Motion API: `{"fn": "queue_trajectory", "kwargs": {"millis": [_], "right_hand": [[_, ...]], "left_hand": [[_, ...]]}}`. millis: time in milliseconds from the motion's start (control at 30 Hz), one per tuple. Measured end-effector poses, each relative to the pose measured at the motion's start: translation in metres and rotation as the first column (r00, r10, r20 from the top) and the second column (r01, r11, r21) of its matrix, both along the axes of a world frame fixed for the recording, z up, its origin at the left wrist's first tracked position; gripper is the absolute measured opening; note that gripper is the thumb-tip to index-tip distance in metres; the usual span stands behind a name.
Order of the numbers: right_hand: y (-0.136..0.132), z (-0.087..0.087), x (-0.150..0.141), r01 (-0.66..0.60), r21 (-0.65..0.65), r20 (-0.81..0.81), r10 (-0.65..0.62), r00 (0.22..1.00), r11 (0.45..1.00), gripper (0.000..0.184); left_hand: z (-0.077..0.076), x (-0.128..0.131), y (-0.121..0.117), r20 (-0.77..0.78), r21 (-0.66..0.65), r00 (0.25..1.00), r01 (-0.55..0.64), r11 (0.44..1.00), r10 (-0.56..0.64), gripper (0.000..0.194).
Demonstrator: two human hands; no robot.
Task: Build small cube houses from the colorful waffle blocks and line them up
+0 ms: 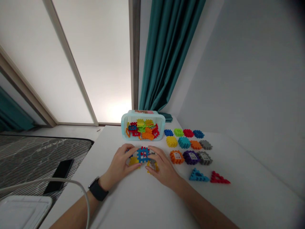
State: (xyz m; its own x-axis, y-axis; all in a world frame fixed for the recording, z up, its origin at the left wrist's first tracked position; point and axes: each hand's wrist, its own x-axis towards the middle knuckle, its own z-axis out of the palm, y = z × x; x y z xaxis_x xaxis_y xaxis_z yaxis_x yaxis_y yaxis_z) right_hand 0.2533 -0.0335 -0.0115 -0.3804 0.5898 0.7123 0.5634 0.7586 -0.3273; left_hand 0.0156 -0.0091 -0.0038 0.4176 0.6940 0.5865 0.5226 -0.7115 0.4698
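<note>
A blue square building tile (pixel 142 155) with notched edges and a window opening stands between my two hands. My left hand (pixel 122 160) grips its left side, the index finger near the top and the thumb lower down by a yellow tile (pixel 134 160). From the right, my right hand (pixel 162 165) has its fingers curled against the same blue tile. Partly under those right fingers lies a yellow and grey piece (pixel 152 164), mostly covered. Whether these lower tiles are joined to the blue one I cannot tell.
Behind my hands a pale turquoise bin (pixel 124 127) on its side holds loose coloured tiles. To the right lie rows of tiles, including a purple window tile (pixel 191 157), with a blue triangle (pixel 198 175) and red triangle (pixel 219 178) nearer. A white cable (pixel 71 180) crosses the lower left.
</note>
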Motion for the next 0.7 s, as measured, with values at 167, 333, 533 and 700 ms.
{"fn": "queue_trajectory", "kwargs": {"millis": [167, 333, 533, 700], "right_hand": [[0.001, -0.001, 0.001, 0.008, 0.069, 0.018, -0.01, 1.0, 0.998, 0.019], [0.002, 0.004, 0.004, 0.025, 0.155, 0.066, -0.035, 0.997, 0.988, 0.023], [0.002, 0.016, 0.011, 0.044, 0.175, 0.115, -0.065, 0.991, 0.984, 0.027], [0.001, 0.026, 0.015, 0.043, 0.176, 0.145, -0.069, 0.987, 0.983, 0.023]], "left_hand": [[-0.002, 0.0, 0.001, -0.042, 0.049, 0.998, 0.049, 0.998, -0.047, 0.05], [-0.001, 0.004, 0.0, -0.079, 0.098, 0.996, 0.034, 0.995, -0.026, 0.049], [0.001, 0.008, 0.0, -0.072, 0.134, 0.997, 0.028, 0.991, -0.018, 0.046], [0.009, 0.014, 0.0, -0.074, 0.161, 0.997, 0.028, 0.987, -0.017, 0.045]]}}
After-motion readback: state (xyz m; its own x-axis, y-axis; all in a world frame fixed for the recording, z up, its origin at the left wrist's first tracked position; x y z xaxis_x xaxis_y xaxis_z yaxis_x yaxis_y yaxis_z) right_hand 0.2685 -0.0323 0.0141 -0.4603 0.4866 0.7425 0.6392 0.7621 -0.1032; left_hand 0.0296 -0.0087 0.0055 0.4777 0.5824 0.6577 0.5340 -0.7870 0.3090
